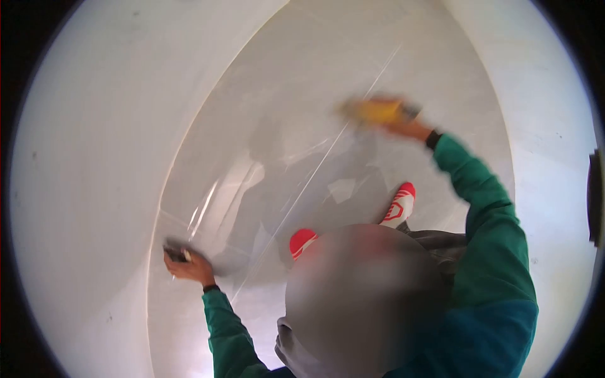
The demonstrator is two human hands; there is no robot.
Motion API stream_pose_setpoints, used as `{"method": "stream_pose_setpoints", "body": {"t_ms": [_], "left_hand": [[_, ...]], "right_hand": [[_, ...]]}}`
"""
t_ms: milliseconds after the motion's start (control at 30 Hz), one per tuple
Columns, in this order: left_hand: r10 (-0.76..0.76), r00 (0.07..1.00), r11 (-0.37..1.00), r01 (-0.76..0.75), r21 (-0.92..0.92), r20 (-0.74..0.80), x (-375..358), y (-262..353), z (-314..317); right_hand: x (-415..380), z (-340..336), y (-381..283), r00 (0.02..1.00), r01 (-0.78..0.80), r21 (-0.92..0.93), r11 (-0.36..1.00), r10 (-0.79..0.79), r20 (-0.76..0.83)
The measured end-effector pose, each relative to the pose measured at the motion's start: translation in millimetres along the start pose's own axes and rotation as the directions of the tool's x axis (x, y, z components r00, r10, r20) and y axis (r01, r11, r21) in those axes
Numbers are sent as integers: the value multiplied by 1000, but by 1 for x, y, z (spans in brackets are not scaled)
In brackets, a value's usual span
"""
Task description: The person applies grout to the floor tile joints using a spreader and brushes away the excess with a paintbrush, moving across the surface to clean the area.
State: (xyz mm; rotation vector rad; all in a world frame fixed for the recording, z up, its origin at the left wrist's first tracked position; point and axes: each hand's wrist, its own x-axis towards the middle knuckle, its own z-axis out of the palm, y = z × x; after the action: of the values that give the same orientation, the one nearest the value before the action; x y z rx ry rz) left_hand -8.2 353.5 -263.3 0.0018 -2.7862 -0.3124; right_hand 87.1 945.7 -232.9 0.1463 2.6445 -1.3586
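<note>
My right hand [408,128] is closed around a yellow object [378,113] with a dark end, held out over the pale floor [435,75]. Motion smears the object, so its kind does not show. Off to the left, my left hand [192,267] is wrapped around a small dark object [175,248] near the foot of the left wall; what it is I cannot make out. Both arms are in green sleeves with dark cuffs.
A white wall [101,151] curves along the left, and another wall [542,126] stands on the right. A thin straight line [310,181] runs across the glossy floor. My red and white footwear [399,205] shows below. A dark fixture [593,198] sits at the far right.
</note>
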Motion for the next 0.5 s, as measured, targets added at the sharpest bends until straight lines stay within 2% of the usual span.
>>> {"method": "stream_pose_setpoints", "body": {"t_ms": [33, 67, 100, 133, 200, 233, 267, 300, 333, 367, 400, 467, 500], "left_hand": [[15, 1000, 1000, -15, -11, -15, -3, -1, 6], [37, 999, 999, -38, -14, -25, -3, -6, 5], [25, 1000, 999, -25, 25, 6, -1, -3, -2], [0, 1000, 998, -1, 61, 9, 2, 8, -2], [44, 998, 992, -48, -117, -33, 1, 0, 5], [27, 1000, 997, -28, -69, -12, -3, -6, 1], [11, 1000, 999, -11, -35, -13, 0, -5, 5], [4, 1000, 999, -5, -32, -20, 2, -4, 7], [-5, 1000, 1000, 5, -24, -18, 0, -3, 5], [-31, 999, 999, 30, -40, -14, 1, -2, 6], [-49, 999, 997, 49, -55, 1, 1, -3, 5], [-69, 998, 996, 69, -62, 13, 2, -4, -4], [-43, 999, 996, 43, -82, 12, 1, -3, -7]], "right_hand": [[11, -52, 0, 995, 20, -124, 992, -32, -95], [23, -85, -37, 988, -122, -643, 756, 31, -151], [28, -117, -13, 987, -158, -820, 550, 93, -128], [38, -111, -30, 984, -152, -800, 581, 16, -176], [48, -53, -75, 959, 88, -473, 877, -202, -197], [51, -4, -86, 985, 85, -330, 940, -129, -113], [51, 63, -95, 989, 132, 253, 958, -111, -96], [55, 123, -136, 927, 352, -62, 934, -357, -117], [48, 171, -186, 949, 308, 326, 894, -267, -166], [49, 226, -211, 970, 226, 432, 873, -243, -15], [55, 266, -238, 964, 204, 413, 888, -256, 73], [81, 330, -263, 953, 255, 420, 871, -300, 46], [100, 342, -253, 963, 236, 355, 905, -266, 39]]}}
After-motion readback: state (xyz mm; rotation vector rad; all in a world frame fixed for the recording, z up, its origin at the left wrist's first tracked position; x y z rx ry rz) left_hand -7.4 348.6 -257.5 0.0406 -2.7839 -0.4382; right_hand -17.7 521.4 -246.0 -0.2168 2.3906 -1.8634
